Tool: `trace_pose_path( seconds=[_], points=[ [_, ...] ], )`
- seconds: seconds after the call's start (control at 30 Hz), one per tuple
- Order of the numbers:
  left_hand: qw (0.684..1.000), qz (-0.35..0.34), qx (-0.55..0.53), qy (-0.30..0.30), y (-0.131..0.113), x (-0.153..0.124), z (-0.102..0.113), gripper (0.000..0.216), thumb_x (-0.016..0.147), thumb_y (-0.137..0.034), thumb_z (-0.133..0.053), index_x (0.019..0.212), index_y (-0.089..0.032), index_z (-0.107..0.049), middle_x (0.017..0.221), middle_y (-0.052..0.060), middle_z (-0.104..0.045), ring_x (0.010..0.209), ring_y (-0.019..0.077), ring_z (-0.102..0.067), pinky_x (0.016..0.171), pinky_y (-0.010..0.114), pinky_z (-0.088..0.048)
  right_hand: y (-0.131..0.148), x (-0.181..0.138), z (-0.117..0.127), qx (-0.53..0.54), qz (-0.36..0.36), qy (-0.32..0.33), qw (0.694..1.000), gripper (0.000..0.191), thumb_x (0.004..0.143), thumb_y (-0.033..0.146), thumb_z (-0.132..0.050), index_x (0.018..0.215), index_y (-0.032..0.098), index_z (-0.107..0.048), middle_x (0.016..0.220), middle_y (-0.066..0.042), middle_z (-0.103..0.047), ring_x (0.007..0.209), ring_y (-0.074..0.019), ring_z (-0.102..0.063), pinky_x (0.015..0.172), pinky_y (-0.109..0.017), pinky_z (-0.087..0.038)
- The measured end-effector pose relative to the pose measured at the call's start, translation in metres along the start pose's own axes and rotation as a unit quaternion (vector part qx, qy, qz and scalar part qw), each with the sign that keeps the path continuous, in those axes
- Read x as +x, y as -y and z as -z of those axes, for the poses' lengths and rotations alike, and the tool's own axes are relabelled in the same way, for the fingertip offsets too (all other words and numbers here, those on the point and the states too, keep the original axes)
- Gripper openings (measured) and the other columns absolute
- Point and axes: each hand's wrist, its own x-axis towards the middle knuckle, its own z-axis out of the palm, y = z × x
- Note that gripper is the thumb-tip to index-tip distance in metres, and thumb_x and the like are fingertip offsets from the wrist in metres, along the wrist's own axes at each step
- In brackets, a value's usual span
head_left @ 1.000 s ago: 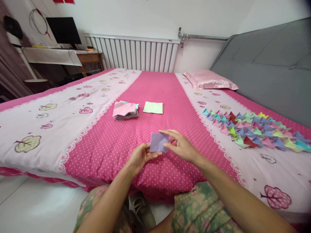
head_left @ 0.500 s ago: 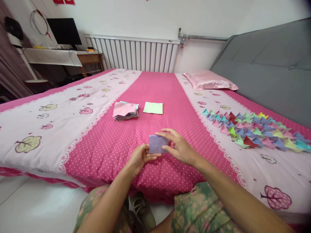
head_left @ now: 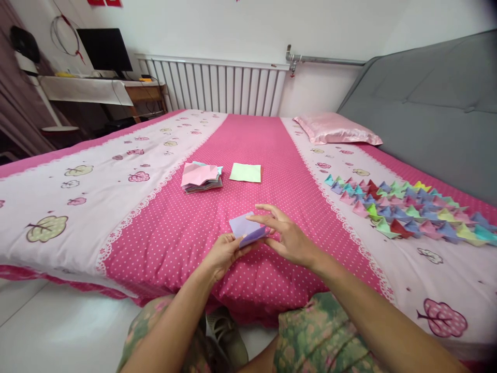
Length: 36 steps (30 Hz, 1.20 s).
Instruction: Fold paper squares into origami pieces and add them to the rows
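A sheet of purple origami paper [head_left: 241, 226], creased and partly unfolded, is held above the pink dotted bedspread. My left hand [head_left: 224, 255] pinches its lower left edge between thumb and fingers. My right hand [head_left: 286, 234] is at the paper's right side, fingers stretched over its upper face and thumb below near the raised flap; whether it grips the paper is hard to make out. Beyond the hands lie a pale green paper square [head_left: 246, 172] and a stack of coloured paper [head_left: 201, 176] with a pink sheet on top.
Rows of folded paper boats [head_left: 411, 210] in many colours stand on the right of the bed. A pink pillow [head_left: 337, 128] lies behind them by the grey headboard [head_left: 430, 98]. A desk with a monitor [head_left: 104, 50] and a radiator [head_left: 212, 85] stand along the far wall.
The purple paper has gone from a flat folded rectangle to partly opened, with a flap spread toward the upper left. My right fingers have moved slightly over it; the left hand still holds it.
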Motion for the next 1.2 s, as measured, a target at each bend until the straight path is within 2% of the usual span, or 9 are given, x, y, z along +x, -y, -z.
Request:
trace_pose_path(
  seconds=[0.17,0.27,0.37,0.53,0.63,0.77,0.97,1.2],
  points=[
    [0.992,-0.092,-0.004,-0.088,-0.001,0.002,-0.003,0.022,0.069,-0.024,-0.065,0.081,-0.006,-0.066,0.072,0.009,-0.070,0.064,0.0161,-0.064,0.062,0.023,-0.050,-0.002,0.000,-0.002,-0.001,0.015,-0.020,1.000,0.039,0.069,0.005,-0.056,0.098,0.028,-0.065,0.126,-0.004,-0.042,0.103,-0.0190,-0.049,0.089,-0.038,-0.042],
    [0.984,-0.136,-0.053,-0.105,-0.006,0.002,-0.005,0.020,0.073,-0.023,-0.061,0.088,-0.009,-0.063,0.080,0.008,-0.070,0.070,0.0159,-0.064,0.066,0.024,-0.051,-0.003,0.000,-0.005,0.003,0.003,-0.032,0.999,0.030,0.068,0.004,-0.057,0.086,0.026,-0.069,0.123,-0.004,-0.046,0.102,-0.0187,-0.049,0.089,-0.037,-0.041],
    [0.978,-0.136,-0.109,-0.115,-0.011,0.001,-0.006,0.015,0.079,-0.019,-0.055,0.090,-0.011,-0.062,0.088,0.008,-0.069,0.074,0.0140,-0.064,0.070,0.022,-0.052,-0.005,0.001,-0.007,0.029,-0.017,-0.051,0.998,0.026,0.069,0.006,-0.057,0.082,0.024,-0.070,0.120,-0.005,-0.048,0.101,-0.0179,-0.050,0.087,-0.036,-0.043],
    [0.988,-0.089,-0.115,-0.049,-0.012,-0.003,-0.005,0.016,0.078,-0.014,-0.055,0.091,-0.010,-0.061,0.092,0.009,-0.068,0.078,0.0146,-0.064,0.072,0.023,-0.052,-0.006,0.002,-0.005,0.090,-0.055,-0.064,0.992,0.025,0.071,0.008,-0.053,0.081,0.024,-0.070,0.118,-0.006,-0.050,0.098,-0.0178,-0.054,0.081,-0.035,-0.047],
    [0.991,-0.093,-0.095,-0.019,-0.010,-0.004,-0.006,0.020,0.075,-0.010,-0.057,0.095,-0.010,-0.061,0.098,0.009,-0.066,0.083,0.0152,-0.063,0.075,0.022,-0.051,-0.006,0.002,-0.004,0.100,-0.059,-0.062,0.991,0.030,0.070,0.004,-0.049,0.081,0.023,-0.069,0.118,-0.007,-0.051,0.104,-0.0191,-0.052,0.076,-0.032,-0.048],
    [0.989,-0.099,-0.104,-0.033,-0.007,-0.004,-0.007,0.024,0.074,-0.007,-0.058,0.098,-0.012,-0.060,0.102,0.009,-0.065,0.089,0.0153,-0.062,0.079,0.021,-0.050,-0.008,0.002,-0.006,0.093,-0.054,-0.047,0.993,0.034,0.069,0.002,-0.048,0.085,0.024,-0.069,0.119,-0.007,-0.050,0.109,-0.0208,-0.049,0.076,-0.032,-0.048],
    [0.991,-0.081,-0.104,-0.010,-0.005,-0.004,-0.008,0.024,0.076,-0.009,-0.056,0.100,-0.010,-0.059,0.102,0.011,-0.065,0.089,0.0162,-0.062,0.081,0.024,-0.050,-0.008,0.002,-0.007,0.063,-0.021,-0.035,0.997,0.029,0.069,0.005,-0.057,0.086,0.026,-0.069,0.119,-0.006,-0.051,0.111,-0.0213,-0.048,0.091,-0.038,-0.041],
    [0.994,-0.035,-0.104,0.016,-0.009,-0.006,-0.007,0.025,0.081,-0.017,-0.050,0.104,-0.009,-0.056,0.103,0.014,-0.064,0.092,0.0206,-0.062,0.085,0.031,-0.049,-0.009,0.002,-0.008,0.073,-0.054,-0.037,0.995,0.017,0.072,0.020,-0.062,0.086,0.026,-0.070,0.116,-0.007,-0.053,0.103,-0.0204,-0.053,0.081,-0.035,-0.046]
  ],
)
